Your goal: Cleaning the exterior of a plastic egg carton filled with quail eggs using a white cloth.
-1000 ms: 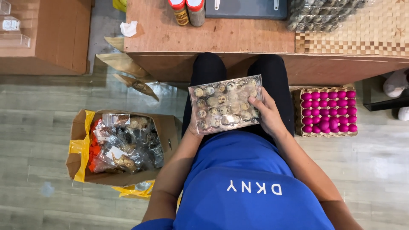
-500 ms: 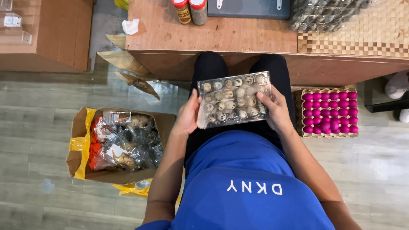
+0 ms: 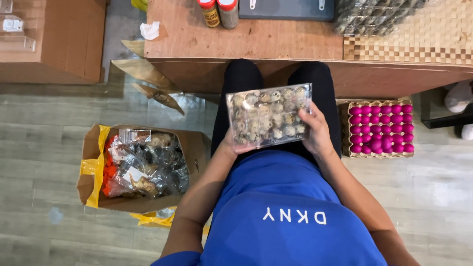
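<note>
- Grey wood-look floor point(image 3: 44, 128) runs under you, and your knees tuck beneath the near edge of a brown wooden worktop point(image 3: 256, 42).
- You hold a clear plastic clamshell tray of small speckled eggs point(image 3: 268, 117) over your lap, just short of that near edge; it looks like the handling or checking step, with the tray not yet set down.
- Your left hand point(image 3: 229, 146) cups the tray's near left corner from below; your right hand point(image 3: 316, 132) wraps its right edge, thumb on top. Both are closed on it.
- Any next move calls for keeping the tray level with both grips firm, since the thin lid could flex.
- To your right on the floor sits a cardboard tray of bright pink eggs point(image 3: 378, 129), near your elbow.
- To your left stands an open brown cardboard box with a yellow liner point(image 3: 91, 167), full of crumpled plastic packs.
- At the worktop's far edge stand two red-capped spice jars point(image 3: 219, 12), a dark tray point(image 3: 288, 9) and more clear egg packs point(image 3: 372, 17); the middle between looks free.
</note>
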